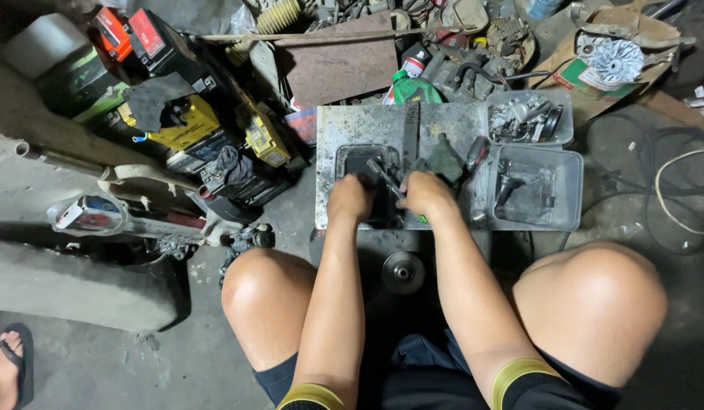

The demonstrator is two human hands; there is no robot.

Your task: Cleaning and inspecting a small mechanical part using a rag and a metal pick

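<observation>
Both of my hands sit near the middle of the frame, over a scuffed grey metal tray (329, 125). Starting at the far left, a foot in a dark sandal (4, 364) shows at the lower left corner, and a chrome-ended exhaust pipe (90, 214) lies on the concrete floor above it. Further right, in the upper left, stand several yellow and black battery blocks (186, 125).

My left hand (347, 197) is closed, fingers curled down onto a dark, greasy black part (363, 163) that lies in the left half of the tray; how firmly I grip it I cannot tell. Just beside it, my right hand (426, 193) is clenched around a thin metal tool (384, 178) whose tip slants up and left onto that black part, with a bit of green showing under the hand.

Below the tray, between my bare knees, a round dark metal disc (403, 271) lies on the floor. To the right of my hands, a clear plastic box (568, 197) holds dark small parts, and a smaller clear tub (568, 133) above it holds silvery pieces. A green bottle (414, 89) stands above the tray. Black cables (655, 190) coil at the far right.
</observation>
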